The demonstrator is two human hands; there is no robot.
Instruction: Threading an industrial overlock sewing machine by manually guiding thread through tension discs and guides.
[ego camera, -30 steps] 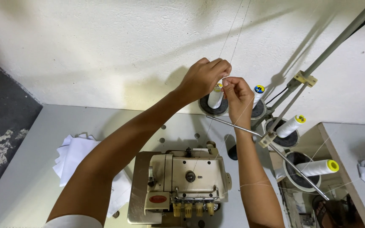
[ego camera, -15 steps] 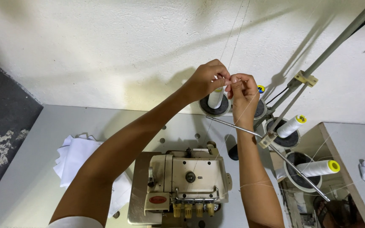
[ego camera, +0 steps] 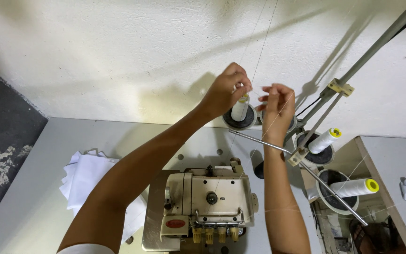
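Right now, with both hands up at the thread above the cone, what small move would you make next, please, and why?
Probably draw the thread gently taut between the two hands. The left hand pinches it just above the white cone, the right hand is raised beside it with fingers curled, and the strand runs upward along the wall.

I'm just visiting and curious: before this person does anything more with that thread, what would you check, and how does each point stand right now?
1. Both hands on the thread: left hand and right hand are raised at the thin thread, fingers pinched. Ok.
2. Thread running up freely: it rises straight toward the top of the picture. Ok.
3. Spool under the left hand upright on its dark base. Ok.
4. Thread ends joined or knotted: too fine to see. Cannot tell.
5. Thread routed through the sewing machine: not visible. Cannot tell.
6. Metal guide rod crosses right by the right forearm: snag risk. Not ok.
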